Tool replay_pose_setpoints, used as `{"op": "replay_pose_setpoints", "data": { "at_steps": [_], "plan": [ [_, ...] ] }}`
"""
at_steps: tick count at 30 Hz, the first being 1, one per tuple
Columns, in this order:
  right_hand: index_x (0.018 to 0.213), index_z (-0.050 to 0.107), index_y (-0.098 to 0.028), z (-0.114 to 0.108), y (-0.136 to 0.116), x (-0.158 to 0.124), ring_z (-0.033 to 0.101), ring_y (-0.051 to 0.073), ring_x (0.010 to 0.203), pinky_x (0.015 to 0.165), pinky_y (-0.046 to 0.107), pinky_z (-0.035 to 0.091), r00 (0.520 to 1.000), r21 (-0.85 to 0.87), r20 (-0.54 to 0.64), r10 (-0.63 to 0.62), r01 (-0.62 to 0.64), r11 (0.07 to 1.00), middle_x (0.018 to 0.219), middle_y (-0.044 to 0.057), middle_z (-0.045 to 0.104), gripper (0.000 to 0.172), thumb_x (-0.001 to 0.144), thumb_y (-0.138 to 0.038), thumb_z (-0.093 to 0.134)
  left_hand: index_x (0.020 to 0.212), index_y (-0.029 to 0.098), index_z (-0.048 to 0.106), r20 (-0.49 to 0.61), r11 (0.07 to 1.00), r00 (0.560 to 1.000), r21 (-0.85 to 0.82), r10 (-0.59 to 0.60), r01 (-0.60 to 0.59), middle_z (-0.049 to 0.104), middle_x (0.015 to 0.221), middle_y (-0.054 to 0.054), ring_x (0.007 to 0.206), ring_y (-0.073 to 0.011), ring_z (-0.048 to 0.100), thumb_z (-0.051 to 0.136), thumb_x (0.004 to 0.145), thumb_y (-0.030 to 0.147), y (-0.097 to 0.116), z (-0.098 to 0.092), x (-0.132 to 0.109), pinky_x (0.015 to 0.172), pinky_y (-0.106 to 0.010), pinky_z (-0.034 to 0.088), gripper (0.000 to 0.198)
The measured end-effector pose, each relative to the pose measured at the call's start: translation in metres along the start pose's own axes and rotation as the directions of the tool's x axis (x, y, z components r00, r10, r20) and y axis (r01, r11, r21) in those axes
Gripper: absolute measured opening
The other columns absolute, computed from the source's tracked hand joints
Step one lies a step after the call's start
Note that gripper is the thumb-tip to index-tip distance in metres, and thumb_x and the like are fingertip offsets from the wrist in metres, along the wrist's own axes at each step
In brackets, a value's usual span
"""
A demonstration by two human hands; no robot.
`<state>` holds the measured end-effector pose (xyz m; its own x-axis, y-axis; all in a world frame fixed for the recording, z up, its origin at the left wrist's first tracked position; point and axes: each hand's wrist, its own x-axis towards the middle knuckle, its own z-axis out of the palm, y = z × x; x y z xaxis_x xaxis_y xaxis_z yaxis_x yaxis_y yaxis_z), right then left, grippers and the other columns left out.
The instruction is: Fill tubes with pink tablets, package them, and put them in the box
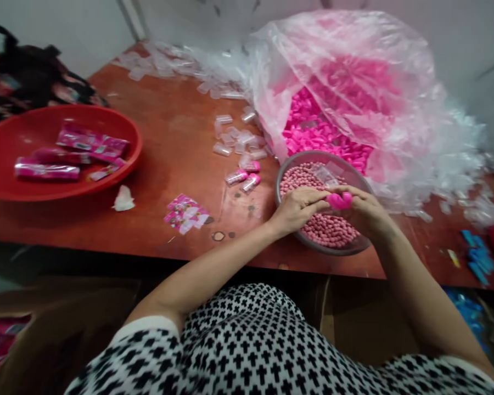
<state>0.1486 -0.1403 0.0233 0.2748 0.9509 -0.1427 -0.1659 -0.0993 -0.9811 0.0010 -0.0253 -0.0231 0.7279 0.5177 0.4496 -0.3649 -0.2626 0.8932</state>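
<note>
Above a grey bowl [280, 189] of small pink beads [329, 231], both my hands meet at a bright pink plastic piece [340, 201]. My left hand [298, 208] is closed, its fingertips pinching the piece's left side. From the right, the curled fingers of my right hand [366, 211] grip the same piece. A clear plastic tube [325, 174] lies on the beads just beyond my fingers. Left of the bowl are a few filled tubes with pink caps [251, 182], and behind them several clear tubes [242, 141].
A large clear bag [379, 104] of pink plastic parts stands behind the bowl. At the left, a red basin [134, 140] holds shiny pink packets [47, 169]. Printed pink labels [186, 213] lie on the brown table [168, 140]. Blue pieces [478, 255] sit far right.
</note>
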Motion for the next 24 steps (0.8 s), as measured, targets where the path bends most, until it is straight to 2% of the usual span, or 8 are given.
{"op": "replay_pose_setpoints", "data": {
  "at_steps": [2,4,9,12,14,18,21,24],
  "plan": [
    [0.098,0.067,-0.021,0.005,-0.005,0.003,0.068,0.023,0.092,0.082,0.044,0.058,0.982,0.078,0.081,0.172,-0.178,0.981,0.095,0.005,0.071,0.037,0.067,-0.039,0.075,0.099,0.022,0.074,-0.016,0.993,0.999,0.111,0.040,-0.038,0.072,0.094,-0.005,0.095,-0.0175,0.061,0.065,0.082,0.022,0.000,0.001,0.000,0.090,-0.032,0.048,0.019],
    [0.093,0.066,-0.018,0.010,-0.006,0.005,0.068,0.023,0.088,0.081,0.044,0.058,0.960,0.151,0.118,0.255,-0.271,0.951,0.087,0.005,0.071,0.033,0.066,-0.037,0.072,0.101,0.023,0.074,-0.024,0.982,0.999,0.187,0.042,-0.037,0.071,0.091,-0.004,0.094,-0.0171,0.059,0.064,0.083,0.021,0.002,0.001,0.000,0.087,-0.031,0.048,0.020],
    [0.072,0.060,-0.017,0.025,0.004,0.009,0.066,0.021,0.073,0.075,0.042,0.059,0.969,0.275,-0.036,0.244,-0.225,0.935,0.064,0.003,0.066,0.016,0.061,-0.029,0.063,0.096,0.023,0.075,-0.046,0.950,0.998,0.311,0.033,-0.017,0.066,0.088,-0.003,0.089,-0.0153,0.059,0.061,0.085,0.019,0.007,0.004,-0.001,0.082,-0.028,0.050,0.018],
    [0.067,0.053,-0.019,0.037,0.010,0.013,0.064,0.018,0.066,0.069,0.039,0.059,0.965,0.313,-0.127,0.229,-0.180,0.933,0.056,-0.002,0.060,0.010,0.062,-0.026,0.059,0.089,0.022,0.075,-0.042,0.924,0.998,0.382,0.039,-0.020,0.066,0.085,-0.003,0.090,-0.0160,0.059,0.060,0.084,0.017,0.008,0.005,-0.001,0.083,-0.028,0.050,0.017],
    [0.067,0.050,-0.020,0.042,0.013,0.017,0.062,0.015,0.062,0.067,0.037,0.060,0.966,0.333,-0.134,0.220,-0.166,0.928,0.054,-0.004,0.057,0.011,0.065,-0.026,0.060,0.084,0.021,0.075,-0.039,0.918,0.999,0.397,0.019,-0.002,0.068,0.084,-0.004,0.092,-0.0171,0.059,0.060,0.083,0.017,0.009,0.005,0.001,0.085,-0.030,0.050,0.015],
    [0.075,0.056,-0.019,0.044,0.008,0.023,0.064,0.016,0.066,0.065,0.033,0.060,0.978,0.305,-0.012,0.208,-0.195,0.932,0.058,-0.001,0.060,0.029,0.076,-0.047,0.062,0.091,0.019,0.075,-0.112,0.966,0.992,0.242,-0.065,0.091,0.072,0.098,-0.005,0.097,-0.0179,0.063,0.058,0.085,0.021,0.009,0.000,0.006,0.092,-0.032,0.048,0.018],
    [0.086,0.060,-0.018,0.043,-0.001,0.023,0.066,0.017,0.073,0.066,0.032,0.060,0.985,0.277,0.057,0.164,-0.174,0.945,0.065,0.002,0.064,0.047,0.081,-0.064,0.052,0.097,0.018,0.074,-0.157,0.989,0.980,0.060,-0.125,0.136,0.071,0.108,-0.006,0.103,-0.0195,0.064,0.058,0.085,0.026,0.013,-0.004,0.004,0.096,-0.034,0.048,0.022],
    [0.095,0.062,-0.018,0.052,-0.004,0.016,0.067,0.018,0.077,0.069,0.032,0.060,0.982,0.266,0.096,0.161,-0.182,0.947,0.072,0.004,0.067,0.059,0.082,-0.072,0.042,0.100,0.017,0.073,-0.242,0.984,0.954,-0.053,-0.179,0.172,0.070,0.113,-0.007,0.108,-0.0213,0.063,0.061,0.083,0.029,0.022,-0.008,-0.008,0.098,-0.036,0.047,0.024]
  ]
}}
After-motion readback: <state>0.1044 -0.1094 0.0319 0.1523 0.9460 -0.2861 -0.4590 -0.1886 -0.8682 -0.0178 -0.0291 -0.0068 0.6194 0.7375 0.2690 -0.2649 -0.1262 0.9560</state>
